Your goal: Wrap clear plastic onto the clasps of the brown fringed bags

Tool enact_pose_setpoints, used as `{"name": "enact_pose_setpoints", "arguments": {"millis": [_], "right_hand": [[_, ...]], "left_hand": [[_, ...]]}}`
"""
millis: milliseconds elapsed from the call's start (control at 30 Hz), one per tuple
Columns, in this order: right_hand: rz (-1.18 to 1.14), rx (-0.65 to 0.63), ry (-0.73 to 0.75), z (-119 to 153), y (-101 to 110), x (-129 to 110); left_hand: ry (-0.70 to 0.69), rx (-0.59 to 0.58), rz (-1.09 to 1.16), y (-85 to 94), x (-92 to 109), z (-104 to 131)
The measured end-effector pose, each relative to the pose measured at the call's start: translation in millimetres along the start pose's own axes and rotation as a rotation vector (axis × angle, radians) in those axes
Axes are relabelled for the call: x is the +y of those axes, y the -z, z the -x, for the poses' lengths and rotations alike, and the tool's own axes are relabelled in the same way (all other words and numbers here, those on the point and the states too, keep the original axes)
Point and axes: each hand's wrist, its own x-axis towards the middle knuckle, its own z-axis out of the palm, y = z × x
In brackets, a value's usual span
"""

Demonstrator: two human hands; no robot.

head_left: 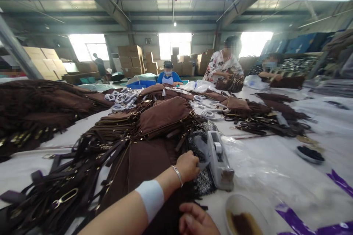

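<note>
Left of tape dispenser (224,169), brown bags (164,117) lie piled, uncovered, work seemingly midway; near it, left hand (187,167) curled at clear plastic (202,147), right hand (197,219) half-curled; can't tell either grip.

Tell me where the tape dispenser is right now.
In the head view, the tape dispenser sits right of centre, just right of the left hand and beyond the white bowl at the bottom edge.

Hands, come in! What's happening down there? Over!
Left hand at clear plastic. Right hand lower, half-curled. Brown bag beside left hand. Tape dispenser close by the plastic.
</note>
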Motion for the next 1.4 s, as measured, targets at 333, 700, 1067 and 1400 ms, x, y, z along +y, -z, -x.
{"name": "enact_pose_setpoints", "arguments": {"millis": [333,700,1067,1400], "right_hand": [[0.684,0.437,0.481,49,-19,-35],[1.010,-0.335,-0.007,78,-77,-61],[0.295,0.259,-0.028,71,-48,-48],[0.208,0.375,-0.059,67,-52,-39]], "left_hand": [[0.018,0.150,0.021,40.5,23,93],[-0.050,0.089,0.337,71.1,23,258],[0.757,0.339,0.841,29.3,-37,273],[0.489,0.331,0.608,41.7,-65,266]]}}
